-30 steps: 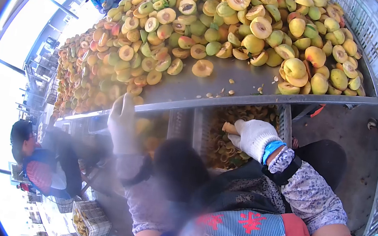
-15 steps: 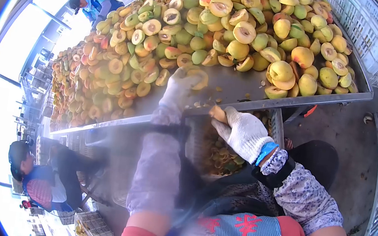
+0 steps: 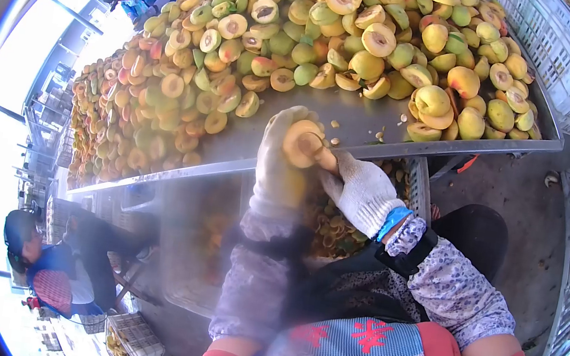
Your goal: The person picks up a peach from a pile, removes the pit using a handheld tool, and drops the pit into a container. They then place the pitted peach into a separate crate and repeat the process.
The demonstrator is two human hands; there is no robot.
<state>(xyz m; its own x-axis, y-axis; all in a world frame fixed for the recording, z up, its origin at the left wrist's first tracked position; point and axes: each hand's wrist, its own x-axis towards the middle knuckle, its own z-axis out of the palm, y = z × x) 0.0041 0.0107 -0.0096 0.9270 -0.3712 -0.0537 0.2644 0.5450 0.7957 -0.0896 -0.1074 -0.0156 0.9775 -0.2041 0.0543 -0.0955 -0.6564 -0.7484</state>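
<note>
My left hand point(image 3: 273, 166), in a pale glove, is closed around a halved peach point(image 3: 297, 140), cut face up, above the near edge of the metal table point(image 3: 262, 135). Close against it, my right hand point(image 3: 367, 197), in a white knitted glove, grips a short tan piece point(image 3: 327, 159). The tip of that piece meets the cut face; its kind is not clear. Just beyond lies a large heap of yellow-green peach halves point(image 3: 378, 40) on the table. Small bits, perhaps pits, are scattered on the bare metal. Lens haze softens my left forearm.
Below the table edge, between my arms, sits a container of peach pieces point(image 3: 339, 232). White plastic crates point(image 3: 559, 66) stand at the right. One person point(image 3: 47, 258) sits at the lower left; another point(image 3: 139, 0) is behind the heap. A crate point(image 3: 134, 342) stands on the floor.
My left hand has come back from the heap's edge to my right hand and now holds a peach half. The right hand has barely moved, still gripping the tan piece.
</note>
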